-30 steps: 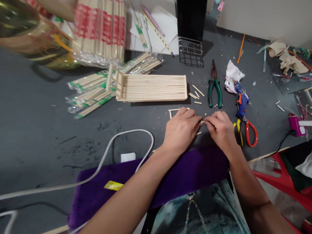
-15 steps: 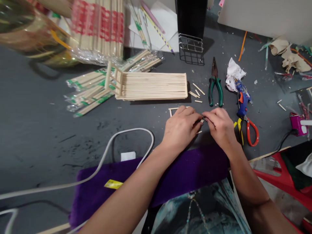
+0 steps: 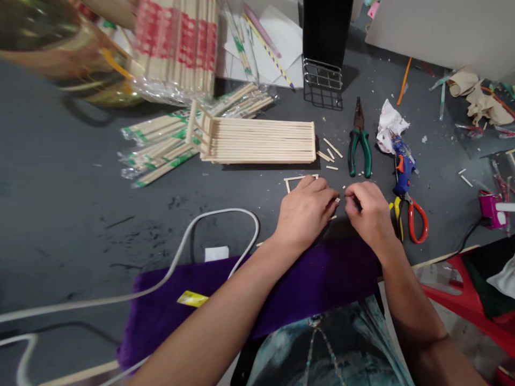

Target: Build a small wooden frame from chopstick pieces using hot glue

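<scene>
My left hand (image 3: 308,206) is closed over a small frame of thin wooden sticks (image 3: 300,178). One corner of the frame shows beyond the knuckles, and short stick ends poke out at the fingertips. The palm hides the rest. To its right, my right hand (image 3: 369,208) is curled with thumb and forefinger together; what they hold, if anything, is too small to make out. A gap separates the two hands. Beyond them lies a bed-like model (image 3: 263,140) built of wooden sticks, with a raised railing at its left end.
Green-handled pliers (image 3: 359,145), a blue glue gun (image 3: 404,166) and red-and-yellow-handled cutters (image 3: 417,220) lie to the right. Wrapped chopsticks (image 3: 161,142) are at the left. A white cable (image 3: 177,257) crosses the table and a purple cloth (image 3: 161,321). A black phone (image 3: 324,32) stands behind.
My right hand has drawn back a little to the right, away from the left fingertips. My left hand keeps its hold on the frame. The whole view has shifted slightly.
</scene>
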